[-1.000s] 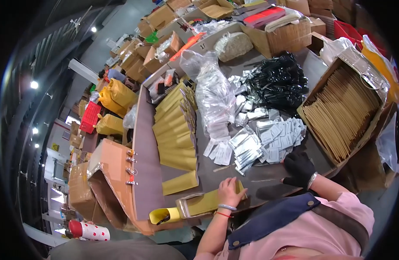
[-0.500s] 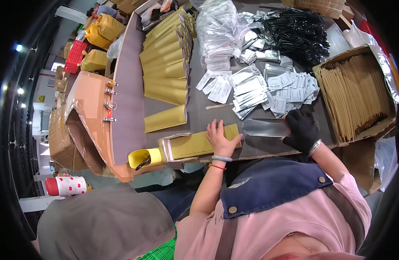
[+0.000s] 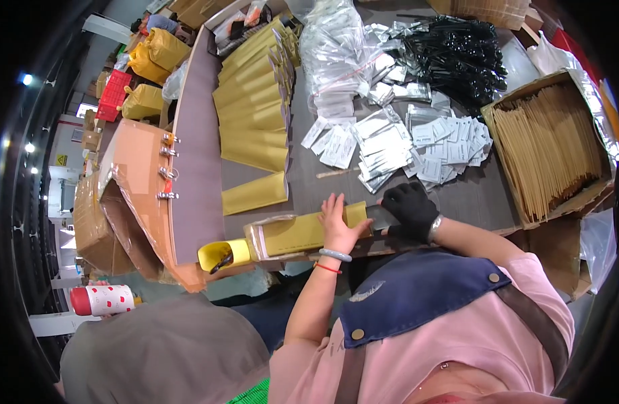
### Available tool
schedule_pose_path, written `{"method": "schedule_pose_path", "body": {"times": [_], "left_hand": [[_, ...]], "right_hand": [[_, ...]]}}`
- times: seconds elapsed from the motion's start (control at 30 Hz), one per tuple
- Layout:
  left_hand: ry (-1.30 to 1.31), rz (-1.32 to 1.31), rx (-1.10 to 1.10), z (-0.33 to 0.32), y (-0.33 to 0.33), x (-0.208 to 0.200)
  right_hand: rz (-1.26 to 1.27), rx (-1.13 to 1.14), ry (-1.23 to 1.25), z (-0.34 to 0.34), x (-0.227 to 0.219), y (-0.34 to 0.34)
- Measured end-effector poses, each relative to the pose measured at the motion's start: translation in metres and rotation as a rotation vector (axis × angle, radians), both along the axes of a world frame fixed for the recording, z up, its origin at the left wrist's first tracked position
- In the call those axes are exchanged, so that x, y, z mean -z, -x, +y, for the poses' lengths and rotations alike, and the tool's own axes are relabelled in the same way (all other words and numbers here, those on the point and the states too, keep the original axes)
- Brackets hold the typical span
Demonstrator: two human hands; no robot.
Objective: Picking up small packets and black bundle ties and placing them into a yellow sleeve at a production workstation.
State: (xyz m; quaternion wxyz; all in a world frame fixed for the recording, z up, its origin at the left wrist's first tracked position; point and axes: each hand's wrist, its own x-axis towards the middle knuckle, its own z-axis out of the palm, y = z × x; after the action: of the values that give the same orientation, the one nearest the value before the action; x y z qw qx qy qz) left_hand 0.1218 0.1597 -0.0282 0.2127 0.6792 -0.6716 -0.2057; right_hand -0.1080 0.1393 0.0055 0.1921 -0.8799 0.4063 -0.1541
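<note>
My left hand (image 3: 336, 225) lies with spread fingers across a mustard-yellow padded envelope (image 3: 289, 237) near the table's front edge. The envelope's left end rests by a taped piece of cardboard, and its right end faces my other hand. My right hand (image 3: 412, 210), in a black glove, is closed on a flat, see-through plastic piece (image 3: 381, 219). Only a short stretch of that plastic shows between the glove and the envelope's right end; the rest appears to be inside the envelope. Behind my hands lie piles of small silver-white packets (image 3: 380, 145).
Yellow envelopes (image 3: 252, 138) overlap in a row at the left. At the back are a clear plastic bag (image 3: 333, 47) and a heap of black-wrapped slender items (image 3: 454, 60). A carton (image 3: 518, 192) of brown envelopes stands right. A yellow holder (image 3: 239, 252) sits at the front left edge.
My right hand has moved left, carrying the plastic piece up to and apparently into the envelope's right end. My left hand stays spread on the envelope.
</note>
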Motion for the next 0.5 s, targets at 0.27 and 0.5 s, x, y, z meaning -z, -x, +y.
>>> {"method": "schedule_pose_path", "body": {"times": [0.27,0.5], "left_hand": [[0.224,-0.146,-0.069,-0.117,-0.001,0.008],[-0.048,-0.114,-0.127,-0.144,-0.015,0.005]], "right_hand": [[-0.181,0.485,0.115,-0.009,-0.018,0.092],[-0.027,1.215,0.315,0.008,0.014,0.302]]}}
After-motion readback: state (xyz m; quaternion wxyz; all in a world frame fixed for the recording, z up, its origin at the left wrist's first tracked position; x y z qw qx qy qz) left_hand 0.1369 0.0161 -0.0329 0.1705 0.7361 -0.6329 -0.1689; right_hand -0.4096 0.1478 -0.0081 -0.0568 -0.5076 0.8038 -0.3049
